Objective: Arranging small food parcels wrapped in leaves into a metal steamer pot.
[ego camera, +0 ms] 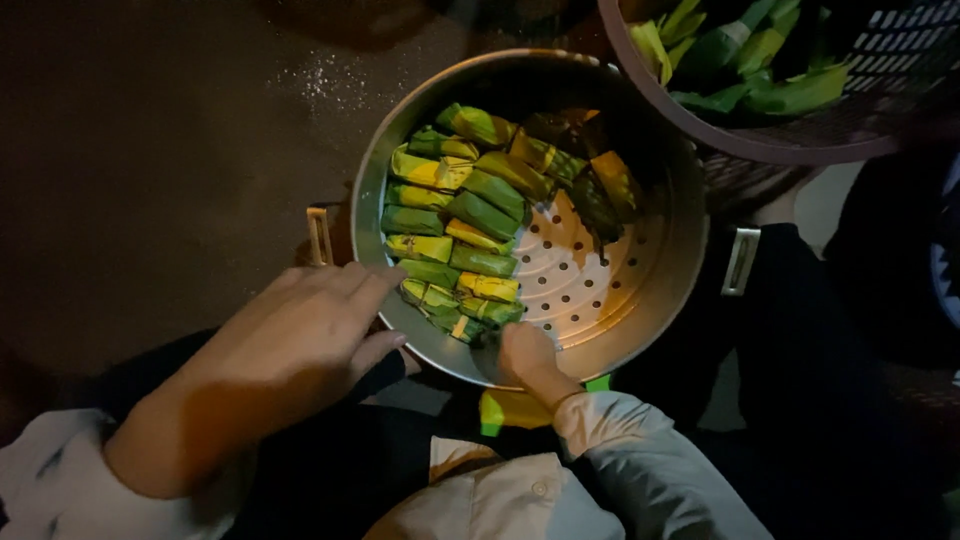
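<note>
The right hand (527,357) reaches over the near rim of the round metal steamer pan (672,262), and its fingers dip down inside against the nearest leaf-wrapped parcel (478,323); they seem to be closed on that parcel, though the fingertips are hidden behind the hand and I cannot tell for sure how tight the hold is. That parcel lies just ahead of the knuckles, at the near end of the rows of leaf parcels (470,215), which run away from the hand towards the far side of the pan. The left hand (300,335) lies spread and relaxed, palm down, with its fingertips resting on the outside of the pan's rim to the left of the parcels, holding nothing. The parcels are short, stubby bundles folded in green and yellow-green leaf, glossy in the light, packed side by side in two or three rows. Most lie with their long axis running across, left to right, slightly tilted down to the right; a few at the far end are turned at other angles. To the right of the hand the pan's perforated floor is bare. Beyond the pan, further from both hands, a plastic basket (800,145) holds loose green leaves (745,60).
</note>
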